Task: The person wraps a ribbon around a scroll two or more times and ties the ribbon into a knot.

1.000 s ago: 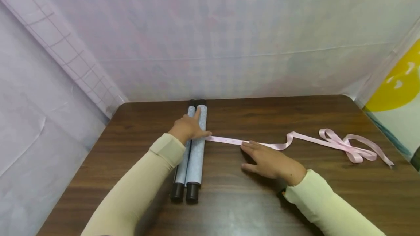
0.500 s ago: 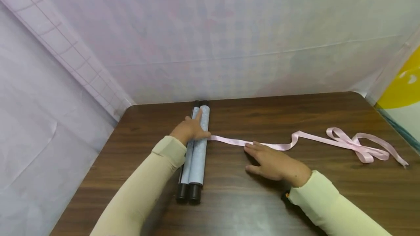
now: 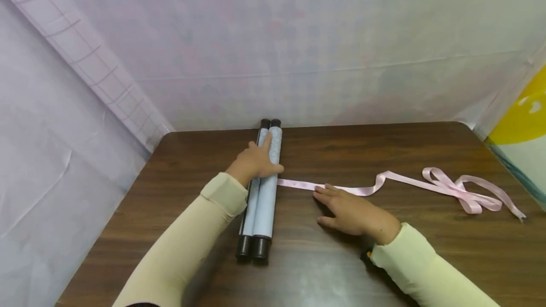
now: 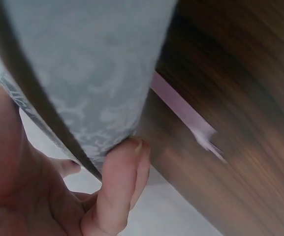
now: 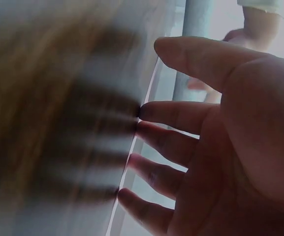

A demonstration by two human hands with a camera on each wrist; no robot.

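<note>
My left hand grips a rolled scroll made of two pale blue rolls side by side, with black end caps. In the left wrist view, curled fingers press against the patterned surface. A pink ribbon passes toward the scroll's underside; part of it is hidden there. Its frayed end appears beside the scroll in the left wrist view. To the right, my right hand lies with extended fingers, their tips touching the ribbon and table. Right-hand fingertips meet the surface in the right wrist view.
The ribbon's far part lies in loose loops at the right of the brown wooden table. A pale hanging sheet stands behind the table's back edge, with another sheet at the left.
My left hand and the scroll have shifted slightly right and away, closer to my right hand. The scroll's far caps now overlap the back sheet in view. The right hand stays nearly still.
</note>
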